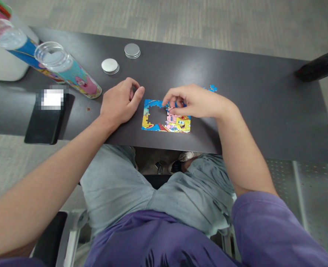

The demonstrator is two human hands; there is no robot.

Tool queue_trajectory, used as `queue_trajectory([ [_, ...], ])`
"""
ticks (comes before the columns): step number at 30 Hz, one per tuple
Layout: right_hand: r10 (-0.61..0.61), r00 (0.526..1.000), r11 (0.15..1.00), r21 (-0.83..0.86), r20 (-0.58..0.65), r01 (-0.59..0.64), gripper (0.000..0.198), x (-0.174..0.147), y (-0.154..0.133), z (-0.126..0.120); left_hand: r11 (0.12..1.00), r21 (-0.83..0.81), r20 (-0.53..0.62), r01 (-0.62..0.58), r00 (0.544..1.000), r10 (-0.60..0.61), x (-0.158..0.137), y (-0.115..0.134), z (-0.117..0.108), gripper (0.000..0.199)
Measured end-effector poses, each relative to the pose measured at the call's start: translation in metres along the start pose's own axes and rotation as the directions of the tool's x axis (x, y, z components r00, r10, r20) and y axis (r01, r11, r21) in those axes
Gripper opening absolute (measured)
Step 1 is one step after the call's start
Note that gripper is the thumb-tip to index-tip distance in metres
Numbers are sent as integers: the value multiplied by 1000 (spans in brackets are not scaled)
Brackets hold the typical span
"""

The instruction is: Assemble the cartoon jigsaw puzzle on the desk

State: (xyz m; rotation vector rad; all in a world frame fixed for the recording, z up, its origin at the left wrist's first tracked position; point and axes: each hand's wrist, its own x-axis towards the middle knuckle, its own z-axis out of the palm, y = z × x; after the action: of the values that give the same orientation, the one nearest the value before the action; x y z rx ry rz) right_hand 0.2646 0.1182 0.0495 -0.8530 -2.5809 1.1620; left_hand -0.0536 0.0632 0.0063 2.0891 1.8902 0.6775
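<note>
A small cartoon jigsaw puzzle [182, 124] lies flat on the dark table, with a gap in its middle left where the table surface shows. My right hand [193, 101] is over its upper right part. The thumb and index finger are drawn close at the inner edge of the gap; whatever they pinch is hidden by the fingers. Loose blue puzzle pieces [213, 88] lie just beyond that hand, partly covered by it. To the left of the puzzle, my left hand [119, 99] rests on the table, fingers curled in, with nothing visible in it.
Two clear-topped cartoon tubes [82, 79] lean at the left, near a white container [10, 66]. Two small stacks of silver discs [110, 65] sit farther back. A black phone [45, 124] overhangs the front edge. At the far right is a dark bottle [318, 66].
</note>
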Motion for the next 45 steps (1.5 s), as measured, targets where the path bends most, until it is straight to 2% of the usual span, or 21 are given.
queue_trajectory([
  [4,-42,999,999,-29,18,43,14,3,1,2,1000,1,-7,-4,1000,4,0,1,0,55],
  [9,-13,1000,999,-29,0,13,8,6,-3,7,1000,-2,-13,-1,1000,1,0,0,1,55],
  [15,19,998,998,54,-58,-16,14,3,-6,5,1000,-21,-5,-8,1000,8,0,-1,1,53],
  [19,63,991,991,126,-121,-47,27,1,-3,2,1000,-22,8,1,1000,-1,0,0,0,51],
  [24,105,990,968,238,-92,-81,32,0,-1,2,1000,-7,-8,3,1000,-3,0,-1,1,54],
  [29,122,988,974,205,-99,-100,27,0,-1,1,1000,-5,-22,-12,1000,12,0,-2,3,56],
  [36,130,986,964,247,-101,-101,30,2,3,2,1000,-2,-10,10,1000,-10,0,0,1,54],
  [45,123,987,984,142,-105,-108,23,3,1,4,1000,-17,-3,-4,1000,4,0,-1,0,57],
])
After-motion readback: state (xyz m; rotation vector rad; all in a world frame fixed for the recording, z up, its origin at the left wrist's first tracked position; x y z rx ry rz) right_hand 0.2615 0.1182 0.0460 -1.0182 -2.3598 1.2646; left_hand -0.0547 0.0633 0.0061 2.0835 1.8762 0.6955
